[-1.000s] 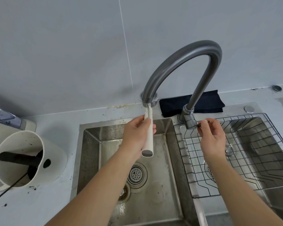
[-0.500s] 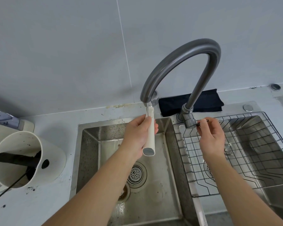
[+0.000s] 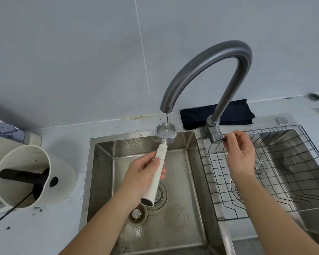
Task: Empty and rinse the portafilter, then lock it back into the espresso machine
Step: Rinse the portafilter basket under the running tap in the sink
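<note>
1. Left hand (image 3: 143,176): wrapped around the white handle of the portafilter (image 3: 160,159), fingers closed on it; the fingertips are hidden behind the handle.
2. Portafilter: held over the back of the left sink basin (image 3: 180,208), its metal basket (image 3: 165,131) open side up directly beneath the faucet (image 3: 206,63) spout. A thin stream of water falls into the basket. The contents of the basket are hard to make out through the water and glare.
3. Right hand (image 3: 240,153): pinched on the small faucet lever (image 3: 227,135) at the faucet base; the lever is mostly covered by thumb and forefinger, so its position cannot be told.
4. Wire rack (image 3: 265,181): sits in the right basin, partly screened by the right forearm.
5. Black cloth (image 3: 228,115): folded on the worktop (image 3: 44,232) behind the faucet, partly hidden by the faucet stem.
6. White knock box (image 3: 26,173): stands on the worktop left of the sink, dark bar across its opening, dark specks near it. A dark cable beside it runs out of frame.
7. Appliance at the far left edge: cut off, not identifiable.
</note>
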`<state>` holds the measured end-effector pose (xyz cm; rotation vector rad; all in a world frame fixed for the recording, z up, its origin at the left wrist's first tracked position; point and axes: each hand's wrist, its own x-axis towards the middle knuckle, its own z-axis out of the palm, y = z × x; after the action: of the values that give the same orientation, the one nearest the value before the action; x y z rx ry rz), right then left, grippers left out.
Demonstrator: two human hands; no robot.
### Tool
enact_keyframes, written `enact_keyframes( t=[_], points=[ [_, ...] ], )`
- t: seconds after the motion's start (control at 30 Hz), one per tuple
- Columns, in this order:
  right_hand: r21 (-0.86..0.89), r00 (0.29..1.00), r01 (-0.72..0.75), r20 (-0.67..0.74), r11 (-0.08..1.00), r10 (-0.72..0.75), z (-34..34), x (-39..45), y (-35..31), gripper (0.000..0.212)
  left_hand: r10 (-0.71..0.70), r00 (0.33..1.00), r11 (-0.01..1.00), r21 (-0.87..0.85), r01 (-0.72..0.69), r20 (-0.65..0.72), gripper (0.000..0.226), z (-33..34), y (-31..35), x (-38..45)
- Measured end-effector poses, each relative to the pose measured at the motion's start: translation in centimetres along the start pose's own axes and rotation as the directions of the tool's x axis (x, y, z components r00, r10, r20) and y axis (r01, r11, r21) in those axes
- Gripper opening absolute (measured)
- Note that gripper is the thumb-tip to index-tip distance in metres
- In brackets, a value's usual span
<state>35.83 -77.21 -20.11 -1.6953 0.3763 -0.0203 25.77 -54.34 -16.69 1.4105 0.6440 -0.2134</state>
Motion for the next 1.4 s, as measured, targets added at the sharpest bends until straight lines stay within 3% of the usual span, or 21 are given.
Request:
enact_keyframes(
  t=[0.33,0.47,0.57,0.73,0.9,1.1,1.3,1.4],
  points=[
    [-0.006,1.0,0.01,-0.001,1.0,-0.01,0.0,0.1,0.1,0.008,0.112,0.993,0.978,0.174,-0.117,0.041,0.031,-1.5,1.2,-1.8],
    [-0.014,1.0,0.015,0.002,1.0,-0.014,0.0,0.0,0.0,0.01,0.207,0.977,0.897,0.389,-0.209,0.048,0.041,-2.6,1.3,-2.0],
    [-0.014,1.0,0.015,0.004,1.0,-0.015,0.0,-0.1,-0.2,0.01,0.256,0.965,0.865,0.433,-0.255,0.056,0.043,-3.0,1.1,-2.1],
    [-0.023,1.0,0.012,0.003,1.0,-0.012,0.0,-0.2,-0.2,0.01,0.26,0.965,0.884,0.392,-0.256,0.043,0.04,-2.7,0.6,-1.7],
    [-0.025,1.0,0.005,-0.005,1.0,-0.005,0.1,-0.1,-0.1,0.01,0.112,0.994,0.987,0.114,-0.112,0.009,0.037,-1.5,0.1,-1.6],
    [-0.015,1.0,0.005,-0.004,1.0,-0.005,0.1,-0.1,0.0,0.01,-0.022,0.994,0.985,-0.165,0.039,0.103,0.027,-0.5,0.2,-1.8],
    [-0.024,1.0,0.015,-0.013,1.0,-0.015,0.1,-0.2,0.0,0.01,-0.094,0.985,0.982,-0.152,0.116,0.141,0.018,-0.4,1.5,-1.9],
    [-0.027,1.0,0.018,-0.015,0.999,-0.018,0.1,-0.3,0.1,0.011,-0.093,0.99,0.995,-0.036,0.097,0.11,0.016,-0.8,1.8,-1.8]
  ],
)
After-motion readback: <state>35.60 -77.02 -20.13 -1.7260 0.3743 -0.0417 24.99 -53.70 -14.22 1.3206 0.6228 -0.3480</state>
